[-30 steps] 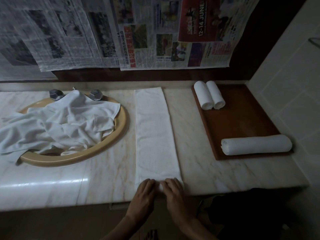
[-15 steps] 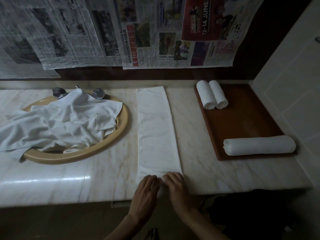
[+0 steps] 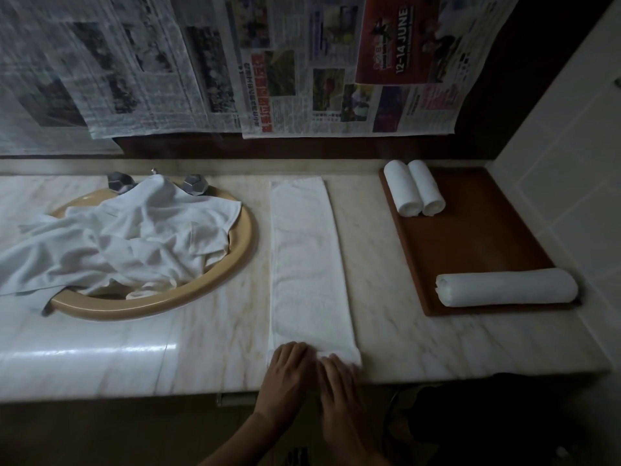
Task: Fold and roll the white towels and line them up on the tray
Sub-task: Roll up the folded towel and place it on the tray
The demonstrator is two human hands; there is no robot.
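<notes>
A white towel, folded into a long narrow strip, lies on the marble counter and runs from the back wall to the front edge. My left hand and my right hand rest side by side on its near end, fingers curled over the hem. The brown tray sits at the right. Two small rolled towels lie at its far left corner, and one long rolled towel lies across its near edge. A heap of loose white towels fills the sink.
The tan-rimmed sink with two metal tap handles is at the left. Newspaper sheets hang on the back wall. A tiled wall closes the right side. The counter's front edge runs just before my wrists.
Both hands have crept slightly forward onto the towel's near end, and the hem under my fingers has bunched up a little. The rest is as before.
</notes>
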